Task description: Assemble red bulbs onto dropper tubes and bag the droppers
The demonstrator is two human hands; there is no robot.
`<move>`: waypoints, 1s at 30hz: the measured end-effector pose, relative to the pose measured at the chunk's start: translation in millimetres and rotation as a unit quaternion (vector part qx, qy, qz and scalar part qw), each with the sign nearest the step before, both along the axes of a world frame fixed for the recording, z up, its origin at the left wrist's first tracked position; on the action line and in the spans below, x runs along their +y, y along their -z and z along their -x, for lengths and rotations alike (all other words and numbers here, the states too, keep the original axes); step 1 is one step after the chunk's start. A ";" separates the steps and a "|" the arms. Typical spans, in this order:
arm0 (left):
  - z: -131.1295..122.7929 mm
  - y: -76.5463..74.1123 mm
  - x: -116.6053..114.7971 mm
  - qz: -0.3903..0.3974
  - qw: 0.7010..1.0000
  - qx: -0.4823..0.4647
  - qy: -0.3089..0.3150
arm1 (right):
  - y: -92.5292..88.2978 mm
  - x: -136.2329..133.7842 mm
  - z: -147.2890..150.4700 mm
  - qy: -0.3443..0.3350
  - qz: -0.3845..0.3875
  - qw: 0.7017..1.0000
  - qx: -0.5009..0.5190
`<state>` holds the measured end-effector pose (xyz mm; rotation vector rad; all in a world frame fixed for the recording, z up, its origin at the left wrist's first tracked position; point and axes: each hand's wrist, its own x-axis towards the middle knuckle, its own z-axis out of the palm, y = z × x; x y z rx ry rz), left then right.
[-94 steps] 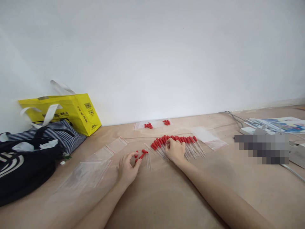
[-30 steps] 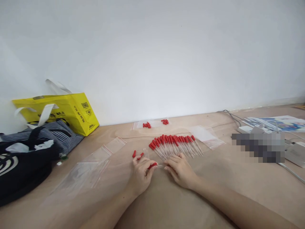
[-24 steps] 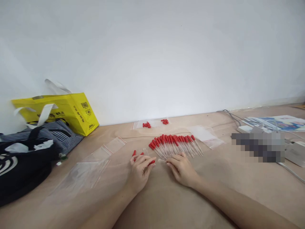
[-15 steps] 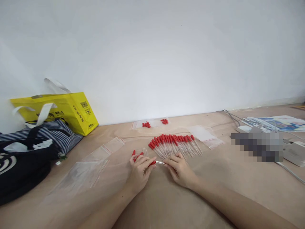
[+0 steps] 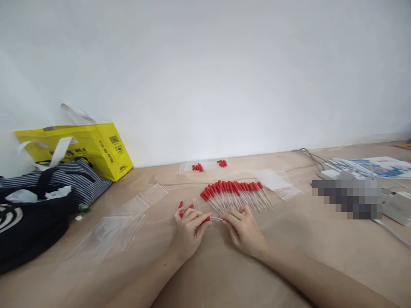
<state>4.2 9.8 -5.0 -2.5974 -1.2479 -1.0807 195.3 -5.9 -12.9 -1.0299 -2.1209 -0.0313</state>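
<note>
My left hand is closed, with a red rubber bulb between thumb and fingers. From that bulb a clear dropper tube reaches across to my right hand, whose fingertips pinch its other end. Just past my left fingers lie a few loose red bulbs, partly hidden by the hand, and some bare clear tubes. Beyond both hands, many red-bulbed droppers are laid out in a fanned row, bulbs toward the wall.
Near the wall, more red bulbs rest on a clear zip bag. Other zip bags lie at left, and one at right. A yellow bag and a black bag stand left; white chargers and cables sit right.
My right fingers have shifted very slightly right along the tube, so a little more of it shows between the hands. My left hand stays almost still.
</note>
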 end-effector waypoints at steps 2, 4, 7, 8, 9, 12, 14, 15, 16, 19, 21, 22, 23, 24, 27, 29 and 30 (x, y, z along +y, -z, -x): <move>-0.9 -0.4 -1.3 0.000 1.000 -0.005 0.005 | 1.6 -0.6 1.8 0.002 0.001 1.000 -0.013; -2.0 -1.3 -3.0 0.004 1.000 -0.010 0.008 | 3.4 -0.1 2.0 0.002 -0.001 1.000 -0.023; -3.8 -2.8 -5.6 0.012 1.000 -0.011 0.020 | 4.9 2.3 -0.8 -0.006 -0.021 0.999 -0.049; -4.4 -3.2 -6.4 0.012 1.000 -0.011 0.024 | 4.9 3.3 -2.3 -0.010 -0.032 0.998 -0.060; -4.9 -3.4 -7.2 0.010 0.999 -0.012 0.029 | 4.7 4.4 -4.0 -0.015 -0.044 0.996 -0.071; -6.1 -2.8 -9.2 0.009 0.999 -0.005 0.049 | 3.0 7.2 -9.4 -0.037 -0.073 0.992 -0.101; -6.5 -1.6 -10.2 0.011 0.998 0.005 0.064 | 1.5 8.2 -12.4 -0.056 -0.088 0.988 -0.115; -6.7 -1.0 -10.7 0.012 0.997 0.010 0.070 | 0.9 8.2 -13.4 -0.064 -0.095 0.986 -0.120; -6.8 -0.7 -11.0 0.013 0.997 0.014 0.073 | 0.4 7.8 -13.9 -0.069 -0.100 0.985 -0.123; -6.9 -1.6 -11.7 0.034 0.996 0.030 0.074 | 0.5 5.1 -12.4 -0.062 -0.086 0.988 -0.112; -6.6 -3.1 -11.8 0.053 0.996 0.030 0.066 | 1.6 2.9 -9.8 -0.040 -0.064 0.993 -0.089; -6.4 -3.8 -11.8 0.061 0.996 0.029 0.064 | 2.2 2.1 -8.6 -0.031 -0.061 0.994 -0.081; -6.1 -4.3 -11.8 0.066 0.995 0.028 0.064 | 2.7 1.7 -7.8 -0.025 -0.066 0.995 -0.077; -5.8 -4.5 -11.9 0.070 0.995 0.027 0.065 | 2.9 1.5 -7.4 -0.024 -0.080 0.993 -0.078; -5.5 -4.7 -12.9 0.075 0.994 0.030 0.073 | 1.7 2.6 -8.9 -0.039 -0.146 0.983 -0.101; -6.1 -5.1 -14.1 0.066 0.995 0.025 0.075 | -0.2 3.5 -10.5 -0.050 -0.174 0.976 -0.118; -6.5 -5.3 -14.7 0.060 0.995 0.025 0.077 | -1.2 3.7 -10.9 -0.054 -0.176 0.975 -0.123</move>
